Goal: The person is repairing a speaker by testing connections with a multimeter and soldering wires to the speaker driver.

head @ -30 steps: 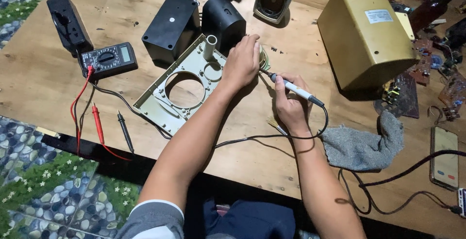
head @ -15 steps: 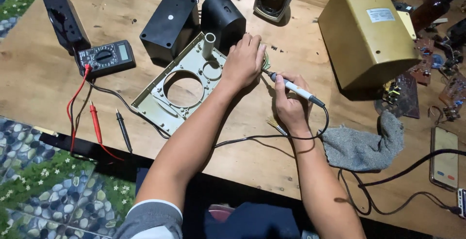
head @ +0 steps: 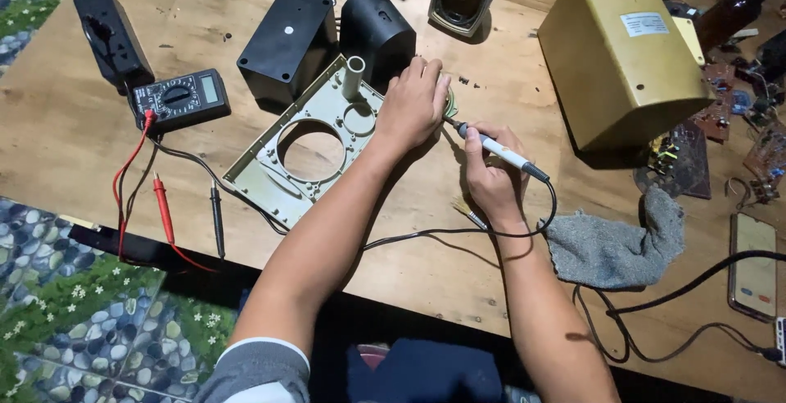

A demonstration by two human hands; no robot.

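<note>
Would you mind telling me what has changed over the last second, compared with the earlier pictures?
Very little. The right hand still holds the soldering iron, its tip at the small part under the left hand, which stays pressed at the edge of the grey speaker panel. Nothing was picked up or let go. The multimeter, grey cloth and gold box lie as before; only the view drifted slightly.

We see two bare forearms entering from the bottom edge. Left hand point(head: 413, 104) and right hand point(head: 491, 178) are ungloved; we see no rings, watch or bands on either wrist. Left upper arm carries a short grey sleeve point(head: 258, 370) with a lighter, whitish hem. Right arm shows no sleeve within the view. Dark blue clothing point(head: 426, 374) covers the lap below the arms.
</note>
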